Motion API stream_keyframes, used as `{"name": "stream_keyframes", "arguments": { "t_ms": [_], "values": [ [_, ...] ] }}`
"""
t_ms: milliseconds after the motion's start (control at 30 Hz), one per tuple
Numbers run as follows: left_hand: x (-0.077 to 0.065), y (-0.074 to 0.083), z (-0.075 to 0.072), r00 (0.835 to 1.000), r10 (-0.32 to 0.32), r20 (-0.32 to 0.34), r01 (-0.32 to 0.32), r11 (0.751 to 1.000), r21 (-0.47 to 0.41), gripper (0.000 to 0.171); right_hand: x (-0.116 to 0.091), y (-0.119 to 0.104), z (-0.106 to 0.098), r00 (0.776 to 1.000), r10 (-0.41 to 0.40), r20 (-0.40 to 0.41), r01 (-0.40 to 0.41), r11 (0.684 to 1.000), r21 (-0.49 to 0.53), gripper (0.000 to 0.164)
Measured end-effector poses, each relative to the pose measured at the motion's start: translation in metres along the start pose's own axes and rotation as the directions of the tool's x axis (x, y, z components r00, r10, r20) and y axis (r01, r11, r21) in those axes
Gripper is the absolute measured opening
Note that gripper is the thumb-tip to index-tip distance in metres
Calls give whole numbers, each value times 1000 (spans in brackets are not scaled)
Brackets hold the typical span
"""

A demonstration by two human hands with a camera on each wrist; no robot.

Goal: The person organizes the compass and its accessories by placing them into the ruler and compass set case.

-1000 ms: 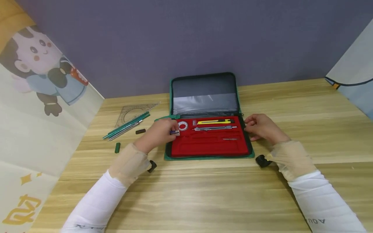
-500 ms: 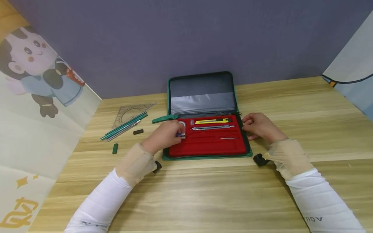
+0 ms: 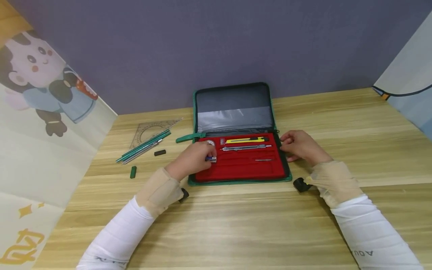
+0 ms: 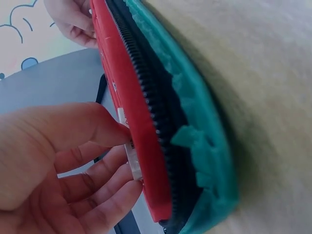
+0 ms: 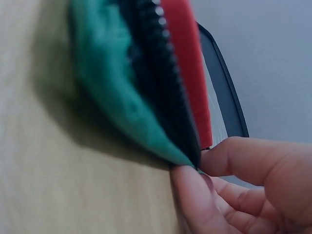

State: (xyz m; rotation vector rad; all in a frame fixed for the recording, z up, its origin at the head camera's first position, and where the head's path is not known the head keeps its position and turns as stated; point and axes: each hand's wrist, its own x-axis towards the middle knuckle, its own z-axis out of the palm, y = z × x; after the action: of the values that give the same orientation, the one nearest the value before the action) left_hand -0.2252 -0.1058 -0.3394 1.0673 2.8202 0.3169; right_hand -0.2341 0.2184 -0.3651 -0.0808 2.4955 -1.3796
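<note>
A green zip case lies unfolded, its red insert facing up. My left hand pinches a small white eraser with a blue sleeve at the insert's left part; the left wrist view has this eraser between thumb and fingers, right at the red surface. On the case's right side, the thumb and fingers of my right hand pinch the zipped edge. The insert carries a yellow utility knife, a metal compass, a thin metal piece and a round white piece, partly hidden by my left hand.
Left of the case lie a clear set square, green pencils, a dark block and a green block. A green strap sticks out leftward. The raised lid stands near the grey wall.
My left hand has moved slightly right and down over the insert with the eraser. My right hand has stayed at the case's edge. The view has shifted a little.
</note>
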Motion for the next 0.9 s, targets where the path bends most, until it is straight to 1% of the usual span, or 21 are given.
{"name": "stream_keyframes", "arguments": {
  "t_ms": [267, 500, 600, 800, 900],
  "values": [
    [-2, -1, 1, 1000, 1, -13, -1, 1000, -14, 16, 0, -1, 1, 1000, 11, 6, -11, 1000, -2, 36],
    [-5, -3, 1, 1000, 2, -28, -2, 1000, -13, 20, 1, -2, 1, 1000, 6, 1, -6, 1000, -8, 35],
    [-7, -4, 3, 999, 0, -35, -1, 1000, -28, 20, 1, -1, 1, 1000, 7, 0, -7, 1000, -10, 35],
    [-12, -8, 5, 998, -15, -68, 10, 997, -74, 21, 0, 1, 0, 1000, 15, 2, -15, 1000, -11, 36],
    [-17, -9, 4, 996, -37, -83, 30, 996, -82, 21, -1, 2, -1, 1000, 17, 1, -17, 1000, -14, 36]
  ]
}}
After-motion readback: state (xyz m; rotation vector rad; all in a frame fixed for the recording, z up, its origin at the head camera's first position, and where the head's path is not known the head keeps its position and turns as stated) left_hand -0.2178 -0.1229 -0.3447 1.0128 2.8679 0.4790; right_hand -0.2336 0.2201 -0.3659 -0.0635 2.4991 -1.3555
